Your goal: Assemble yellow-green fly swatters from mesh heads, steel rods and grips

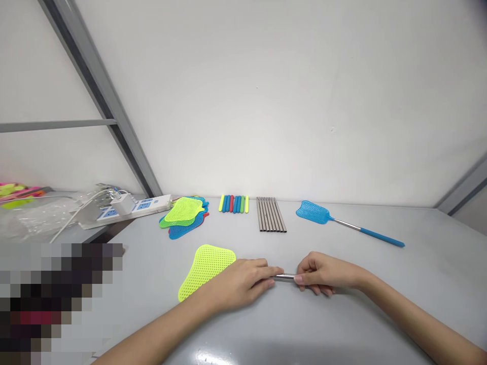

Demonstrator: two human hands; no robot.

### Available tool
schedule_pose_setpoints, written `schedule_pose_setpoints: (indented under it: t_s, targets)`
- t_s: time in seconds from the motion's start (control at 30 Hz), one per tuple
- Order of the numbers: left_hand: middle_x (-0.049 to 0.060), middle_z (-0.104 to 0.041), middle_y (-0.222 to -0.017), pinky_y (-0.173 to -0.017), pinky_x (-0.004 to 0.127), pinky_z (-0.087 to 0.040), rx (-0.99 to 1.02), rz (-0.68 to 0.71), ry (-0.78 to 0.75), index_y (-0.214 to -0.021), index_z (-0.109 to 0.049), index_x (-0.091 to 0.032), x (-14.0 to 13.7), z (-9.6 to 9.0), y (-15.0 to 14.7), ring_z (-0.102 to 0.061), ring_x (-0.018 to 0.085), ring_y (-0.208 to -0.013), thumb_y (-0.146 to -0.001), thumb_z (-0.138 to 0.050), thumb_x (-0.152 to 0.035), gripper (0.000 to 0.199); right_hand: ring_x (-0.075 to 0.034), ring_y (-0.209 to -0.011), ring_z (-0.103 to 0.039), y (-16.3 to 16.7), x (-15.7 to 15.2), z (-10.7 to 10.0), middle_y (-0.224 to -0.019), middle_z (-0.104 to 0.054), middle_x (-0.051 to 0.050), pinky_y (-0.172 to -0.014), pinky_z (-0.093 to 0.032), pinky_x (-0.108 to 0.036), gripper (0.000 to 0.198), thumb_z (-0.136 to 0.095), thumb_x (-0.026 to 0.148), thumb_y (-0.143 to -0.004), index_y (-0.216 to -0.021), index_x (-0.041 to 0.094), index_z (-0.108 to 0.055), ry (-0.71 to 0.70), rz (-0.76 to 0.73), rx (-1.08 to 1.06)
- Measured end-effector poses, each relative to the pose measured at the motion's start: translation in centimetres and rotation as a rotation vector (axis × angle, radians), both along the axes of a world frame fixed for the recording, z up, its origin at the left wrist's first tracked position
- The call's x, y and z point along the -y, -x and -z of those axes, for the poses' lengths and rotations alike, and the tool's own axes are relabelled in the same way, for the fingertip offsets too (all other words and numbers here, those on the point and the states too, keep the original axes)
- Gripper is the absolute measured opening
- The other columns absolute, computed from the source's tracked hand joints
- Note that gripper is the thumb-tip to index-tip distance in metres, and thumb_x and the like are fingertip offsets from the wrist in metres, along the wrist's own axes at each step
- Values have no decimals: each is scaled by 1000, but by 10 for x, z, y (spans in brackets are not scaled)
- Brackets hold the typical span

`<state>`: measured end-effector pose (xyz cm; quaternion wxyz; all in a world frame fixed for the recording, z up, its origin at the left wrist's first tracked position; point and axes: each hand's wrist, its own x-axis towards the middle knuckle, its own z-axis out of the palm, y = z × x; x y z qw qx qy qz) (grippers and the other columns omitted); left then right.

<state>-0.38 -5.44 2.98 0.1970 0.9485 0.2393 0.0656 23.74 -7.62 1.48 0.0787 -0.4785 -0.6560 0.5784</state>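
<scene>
A yellow-green fly swatter head (207, 266) with a perforated face lies flat on the table. Over its narrow end is my left hand (247, 279), closed, with fingers and thumb around the place where the head meets a metal tube (284, 277). That joint is hidden under the fingers. My right hand (323, 271) pinches the right part of the same tube between thumb and curled fingers. Between both hands a short shiny length of tube shows, roughly level and close to the tabletop.
Behind the hands lie a stack of coloured swatter heads (186, 213), a row of coloured handle grips (233, 204) and several metal tubes (271, 215). A blue fly swatter (314, 212) with its handle lies at right. A power strip (148, 206) and plastic bags (41, 223) are at left.
</scene>
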Motion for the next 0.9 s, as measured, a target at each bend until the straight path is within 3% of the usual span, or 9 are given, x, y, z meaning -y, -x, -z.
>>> schedule_pose_setpoints:
  t_s: [0.2,0.3,0.43,0.9]
  targets:
    - [1,-57,-88,-67,22,-37,32,-5,10,-114,-48,-28,1,0,-3,-53,14,-79,-89,-30,-30,31,-4,-35,-40,-1,-1,1,-50,-47,3,-34,-29,-14,41,-49,52,-74,-72,12,-57,19,6,-37]
    - [0,-58,-78,-61,22,-34,48,-64,-37,-91,-57,-20,4,3,-6,-52,13,-73,-89,-32,-31,27,-4,-35,-41,1,1,1,-50,-47,3,-33,-29,-14,41,-49,52,-74,-72,12,-58,3,0,-15]
    - [-1,-52,-61,-49,24,-26,0,-155,-125,-67,-50,-17,7,7,-9,-47,12,-57,-86,-36,-39,33,-3,-36,-40,7,5,-1,-51,-47,3,-34,-30,-14,42,-47,53,-75,-71,12,-58,-55,17,49]
    - [0,-54,-61,-49,24,-21,-38,-261,-215,-64,-45,-18,11,18,-15,-48,13,-57,-84,-33,-47,38,-4,-37,-40,9,7,-3,-52,-47,2,-35,-30,-14,43,-46,53,-76,-71,13,-58,-68,16,71]
